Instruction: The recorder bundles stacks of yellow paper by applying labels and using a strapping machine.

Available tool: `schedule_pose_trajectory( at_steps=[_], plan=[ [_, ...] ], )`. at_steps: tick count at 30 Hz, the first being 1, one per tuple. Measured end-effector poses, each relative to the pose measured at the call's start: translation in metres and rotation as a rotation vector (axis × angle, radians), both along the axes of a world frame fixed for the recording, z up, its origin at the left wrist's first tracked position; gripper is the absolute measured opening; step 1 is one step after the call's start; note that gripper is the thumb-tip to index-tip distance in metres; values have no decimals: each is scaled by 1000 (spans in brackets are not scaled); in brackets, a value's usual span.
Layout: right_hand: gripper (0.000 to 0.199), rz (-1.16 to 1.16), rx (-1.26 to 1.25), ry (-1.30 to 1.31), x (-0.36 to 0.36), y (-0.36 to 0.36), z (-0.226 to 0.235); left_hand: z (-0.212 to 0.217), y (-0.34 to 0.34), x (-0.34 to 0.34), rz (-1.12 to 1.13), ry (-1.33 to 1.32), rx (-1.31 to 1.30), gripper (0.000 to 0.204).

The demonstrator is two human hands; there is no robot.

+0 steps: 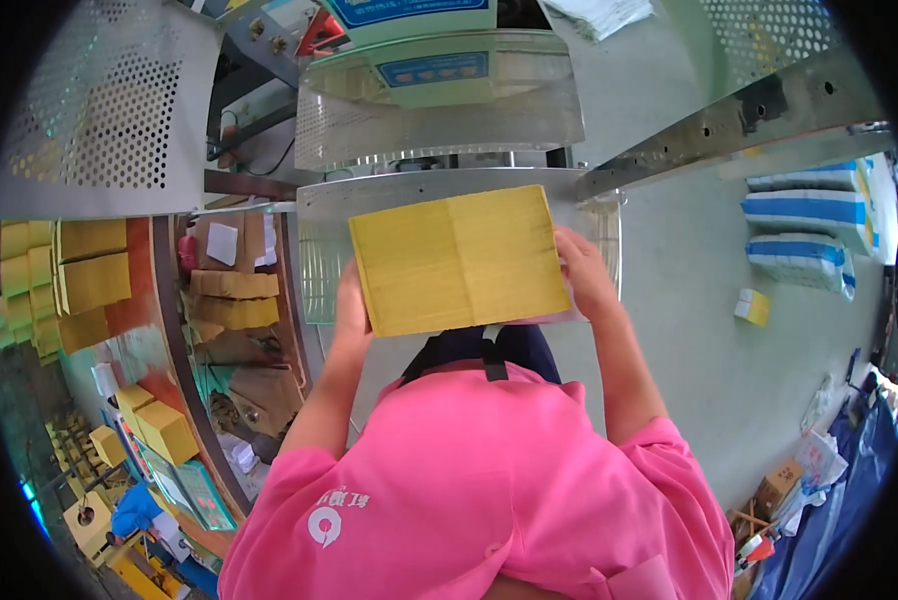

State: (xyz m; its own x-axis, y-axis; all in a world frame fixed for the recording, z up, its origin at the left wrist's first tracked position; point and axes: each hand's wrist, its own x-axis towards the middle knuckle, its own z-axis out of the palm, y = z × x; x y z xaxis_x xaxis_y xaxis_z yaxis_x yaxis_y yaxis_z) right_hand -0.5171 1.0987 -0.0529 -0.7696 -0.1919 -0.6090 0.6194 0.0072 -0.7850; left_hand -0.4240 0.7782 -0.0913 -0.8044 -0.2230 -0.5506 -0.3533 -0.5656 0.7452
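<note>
Between my two hands is a wide yellow block (459,262) that looks like packed paper sheets, with a faint seam down its middle. It tilts slightly, its right end farther from me. My left hand (353,298) presses against its left side, the fingers mostly hidden behind it. On the right side my right hand (585,272) grips the edge with bent fingers. Behind the block lies a shiny metal tray (334,195), part of the machine. Whether the block rests on the tray or is held above it, I cannot tell.
Beyond the tray stands a clear guard panel (434,120). A metal bar (729,125) slants in from the right. At my left is a wooden bench (169,340) with yellow blocks (167,430). Blue-and-white wrapped packs (804,220) lie on the floor at right.
</note>
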Motion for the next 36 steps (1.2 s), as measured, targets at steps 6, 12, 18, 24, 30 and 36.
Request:
schedule_pose_trajectory(
  at_steps=[6, 12, 18, 24, 30, 36],
  plan=[
    [34, -48, -3, 41, 5, -7, -28, -6, 3, -6, -107, -39, -216, 45],
    [32, -124, 13, 149, 9, -21, -24, -16, 14, -20, -49, 74, -226, 45],
    [31, -139, -35, 102, -9, -19, -6, 1, 11, -35, -30, 30, -213, 44],
    [32, -192, -18, 139, -16, -14, -28, -18, 3, -48, -107, 144, -232, 47],
    [38, -230, -35, 180, -19, -19, -9, -18, -5, -46, -96, 145, -74, 52],
    [51, -282, -467, 289, -8, -26, -32, 4, 26, -49, -71, 156, 207, 59]
  ],
)
